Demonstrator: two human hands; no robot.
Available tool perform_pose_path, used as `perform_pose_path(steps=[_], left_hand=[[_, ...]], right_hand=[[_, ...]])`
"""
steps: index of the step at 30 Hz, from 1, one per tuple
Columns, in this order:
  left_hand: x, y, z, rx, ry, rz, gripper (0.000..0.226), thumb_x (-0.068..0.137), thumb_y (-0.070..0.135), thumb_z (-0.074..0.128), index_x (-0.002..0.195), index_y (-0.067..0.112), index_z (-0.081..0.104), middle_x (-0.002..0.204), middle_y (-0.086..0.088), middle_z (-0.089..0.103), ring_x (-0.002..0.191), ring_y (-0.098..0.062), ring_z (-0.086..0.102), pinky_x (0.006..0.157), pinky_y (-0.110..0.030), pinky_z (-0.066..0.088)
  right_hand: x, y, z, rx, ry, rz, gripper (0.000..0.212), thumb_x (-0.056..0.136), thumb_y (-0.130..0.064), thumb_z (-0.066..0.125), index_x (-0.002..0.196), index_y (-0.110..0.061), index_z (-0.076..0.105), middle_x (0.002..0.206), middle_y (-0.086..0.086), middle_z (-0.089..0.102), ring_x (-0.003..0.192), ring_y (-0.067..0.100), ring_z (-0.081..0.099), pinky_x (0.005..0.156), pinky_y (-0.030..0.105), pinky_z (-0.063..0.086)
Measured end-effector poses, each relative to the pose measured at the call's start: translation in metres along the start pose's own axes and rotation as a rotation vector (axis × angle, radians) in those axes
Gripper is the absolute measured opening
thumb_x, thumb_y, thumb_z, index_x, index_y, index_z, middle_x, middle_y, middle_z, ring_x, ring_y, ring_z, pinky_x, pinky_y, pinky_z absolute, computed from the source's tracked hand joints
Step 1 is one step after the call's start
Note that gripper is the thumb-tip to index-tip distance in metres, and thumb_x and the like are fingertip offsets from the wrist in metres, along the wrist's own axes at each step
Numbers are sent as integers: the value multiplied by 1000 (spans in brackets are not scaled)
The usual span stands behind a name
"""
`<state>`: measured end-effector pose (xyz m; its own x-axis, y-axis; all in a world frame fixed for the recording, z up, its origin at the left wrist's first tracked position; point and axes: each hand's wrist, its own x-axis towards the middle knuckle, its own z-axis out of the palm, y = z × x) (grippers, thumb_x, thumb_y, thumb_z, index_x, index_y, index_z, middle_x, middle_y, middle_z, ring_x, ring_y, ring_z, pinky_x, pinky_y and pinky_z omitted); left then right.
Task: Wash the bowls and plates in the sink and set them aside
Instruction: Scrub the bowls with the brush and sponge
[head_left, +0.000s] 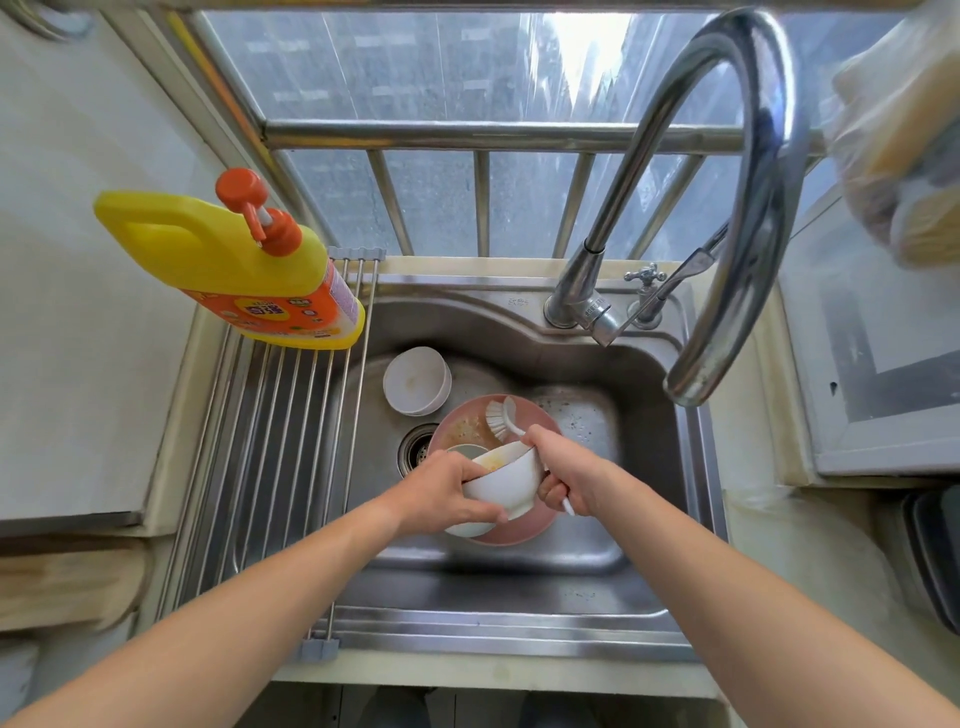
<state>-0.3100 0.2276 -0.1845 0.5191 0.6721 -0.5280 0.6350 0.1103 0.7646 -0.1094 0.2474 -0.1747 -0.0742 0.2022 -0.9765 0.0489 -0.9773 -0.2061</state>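
My left hand (449, 491) grips a white bowl (506, 480) with yellowish food residue inside, tilted over the steel sink (597, 525). My right hand (563, 470) holds a white dish brush (503, 414) by its handle, the bristle head pointing away over a dirty pink plate (467, 423) lying in the sink beneath the bowl. Another white bowl rim shows under my left hand. A stack of white bowls (417, 381) sits upright at the back left of the sink. Part of a greyish dish shows on the plate, behind the held bowl.
A yellow detergent bottle (234, 270) with an orange pump stands on a roll-up steel drying rack (270, 467) covering the sink's left side. The curved faucet (748, 208) arches over the right, spout dry. The drain (417, 448) is left of the plate. Window bars lie behind.
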Motion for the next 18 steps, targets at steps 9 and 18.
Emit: perform_pose_path(steps=[9, 18], left_hand=[[1, -5, -9, -641, 283, -268, 26, 82, 16, 83, 105, 9, 75, 92, -4, 78, 76, -11, 70, 56, -20, 50], [11, -20, -27, -938, 360, -309, 37, 77, 20, 80, 111, 8, 73, 107, -17, 75, 94, -31, 66, 82, -41, 50]], right_hand=[[-12, 9, -14, -506, 363, -653, 33, 99, -43, 49, 98, -22, 75, 66, -10, 61, 74, 17, 57, 59, 28, 39], [-23, 0, -36, -709, 320, -856, 26, 101, -40, 52, 97, -33, 76, 58, -21, 59, 64, -2, 55, 58, 15, 36]])
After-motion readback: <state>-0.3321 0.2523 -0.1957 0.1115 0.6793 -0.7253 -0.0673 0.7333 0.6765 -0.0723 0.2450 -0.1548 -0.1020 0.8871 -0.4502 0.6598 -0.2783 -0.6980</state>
